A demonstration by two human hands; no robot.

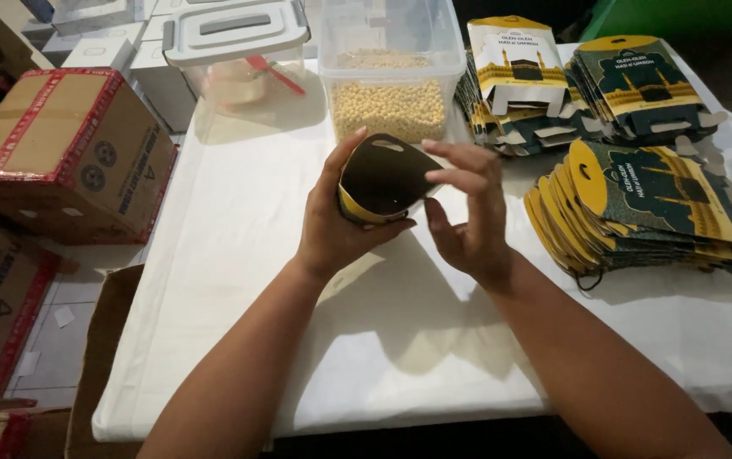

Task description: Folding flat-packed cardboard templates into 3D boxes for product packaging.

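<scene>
Above the white-covered bench (238, 255), the left hand (336, 225) holds a small dark green and yellow cardboard box (383, 180), its fingers closed around the box's lower side with the thumb underneath. The right hand (466, 212) is just beside it, fingers loosely curled and open, their tips touching the box's upper right edge. Behind the box, at the far side of the bench, stands a clear plastic tub (391, 81) part-filled with small pale yellow pellets. To its left sits a lidded clear container (237, 51) with a red scoop inside. Stacks of flat, unfolded boxes (646, 212) in the same green and yellow lie to the right. Brown cartons (64, 149) stand on the floor at left.
</scene>
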